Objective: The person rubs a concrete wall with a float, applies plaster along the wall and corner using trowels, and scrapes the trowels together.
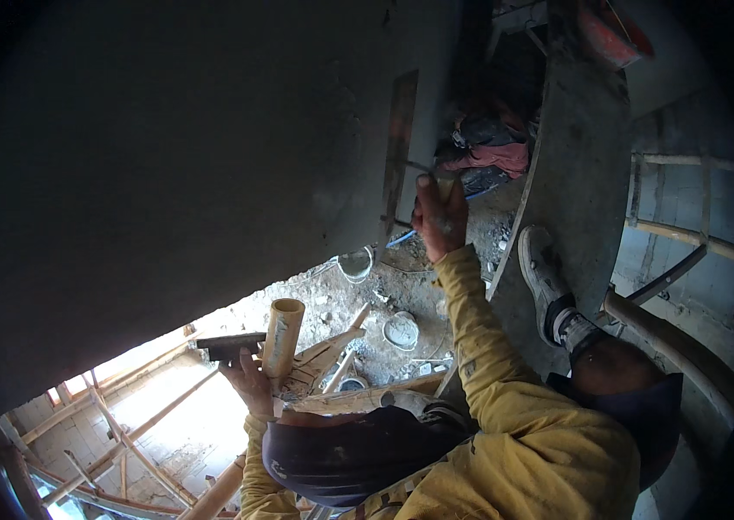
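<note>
My right hand (440,217) is closed around the handle of a plastering trowel (399,139). The trowel's long, narrow blade lies along the edge of the large grey wall surface (211,156). Two metal posts join the blade to the handle. Lower left, my left hand (248,381) grips a dark, flat tool (230,346), thin and wide at the top. Its exact kind does not show. Right beside that hand stands the cut end of a bamboo pole (283,334).
My shoe (547,277) rests on a narrow grey plank (579,165). Below lie rubble ground, a bucket (356,264) and another bucket of grey mix (401,331). A red bucket (614,35) is at the upper right. Bamboo poles (670,338) cross on the right; wooden framing (124,438) stands lower left.
</note>
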`<action>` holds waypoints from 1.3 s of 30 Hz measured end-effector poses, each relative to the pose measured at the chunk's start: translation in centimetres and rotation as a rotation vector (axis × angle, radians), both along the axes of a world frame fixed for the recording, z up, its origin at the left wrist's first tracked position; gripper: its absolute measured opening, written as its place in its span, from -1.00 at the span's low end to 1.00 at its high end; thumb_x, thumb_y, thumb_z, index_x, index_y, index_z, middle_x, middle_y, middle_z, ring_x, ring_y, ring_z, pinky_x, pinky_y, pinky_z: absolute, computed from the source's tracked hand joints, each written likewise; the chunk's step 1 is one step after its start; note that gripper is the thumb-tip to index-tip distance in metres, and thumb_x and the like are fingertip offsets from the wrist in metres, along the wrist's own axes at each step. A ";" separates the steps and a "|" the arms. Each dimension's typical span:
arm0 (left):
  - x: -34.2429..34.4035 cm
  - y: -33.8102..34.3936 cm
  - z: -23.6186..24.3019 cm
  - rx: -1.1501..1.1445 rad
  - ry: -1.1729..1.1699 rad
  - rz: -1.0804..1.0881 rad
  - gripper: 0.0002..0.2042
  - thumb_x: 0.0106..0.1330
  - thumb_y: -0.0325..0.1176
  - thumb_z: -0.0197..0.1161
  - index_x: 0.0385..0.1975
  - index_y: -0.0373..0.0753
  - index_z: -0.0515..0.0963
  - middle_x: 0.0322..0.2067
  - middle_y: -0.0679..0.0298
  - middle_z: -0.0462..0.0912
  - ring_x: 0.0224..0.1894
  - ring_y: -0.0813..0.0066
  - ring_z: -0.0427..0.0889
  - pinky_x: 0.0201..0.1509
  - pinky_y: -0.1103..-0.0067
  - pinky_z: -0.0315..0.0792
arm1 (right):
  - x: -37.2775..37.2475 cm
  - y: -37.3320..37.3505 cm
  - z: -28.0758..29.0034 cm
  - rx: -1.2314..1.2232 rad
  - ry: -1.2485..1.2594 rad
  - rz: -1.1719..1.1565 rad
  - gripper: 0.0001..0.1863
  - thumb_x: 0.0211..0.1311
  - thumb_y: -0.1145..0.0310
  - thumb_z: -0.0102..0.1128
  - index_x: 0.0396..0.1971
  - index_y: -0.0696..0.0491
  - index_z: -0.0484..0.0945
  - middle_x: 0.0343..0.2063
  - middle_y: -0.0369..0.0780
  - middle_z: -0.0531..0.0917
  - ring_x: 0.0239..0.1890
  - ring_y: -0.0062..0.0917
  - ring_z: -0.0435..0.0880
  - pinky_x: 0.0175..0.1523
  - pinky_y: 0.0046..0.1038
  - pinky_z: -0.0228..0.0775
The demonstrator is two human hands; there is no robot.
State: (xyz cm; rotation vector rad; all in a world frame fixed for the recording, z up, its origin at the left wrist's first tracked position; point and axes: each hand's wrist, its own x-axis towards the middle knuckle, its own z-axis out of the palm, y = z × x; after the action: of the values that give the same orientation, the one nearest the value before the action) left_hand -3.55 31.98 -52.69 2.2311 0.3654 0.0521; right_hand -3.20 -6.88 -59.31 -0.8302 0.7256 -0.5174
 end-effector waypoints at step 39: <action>0.1 -0.1 0.2 -0.030 0.090 0.068 -0.50 0.41 -0.26 0.09 0.16 -0.44 0.09 -0.04 -0.02 0.52 -0.14 0.36 0.56 -0.27 0.58 0.50 | 14.6 -6.5 -22.3 -0.379 0.555 -0.101 -0.53 0.08 -0.03 0.31 -0.32 0.13 0.62 -0.38 -0.04 0.71 -0.23 -0.17 0.70 -0.05 -0.24 0.51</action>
State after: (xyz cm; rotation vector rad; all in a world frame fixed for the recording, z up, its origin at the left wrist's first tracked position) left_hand -3.48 31.86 -52.48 2.1953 0.4885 -0.0178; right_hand 11.40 -13.33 -81.61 -1.3222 1.2048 -0.5267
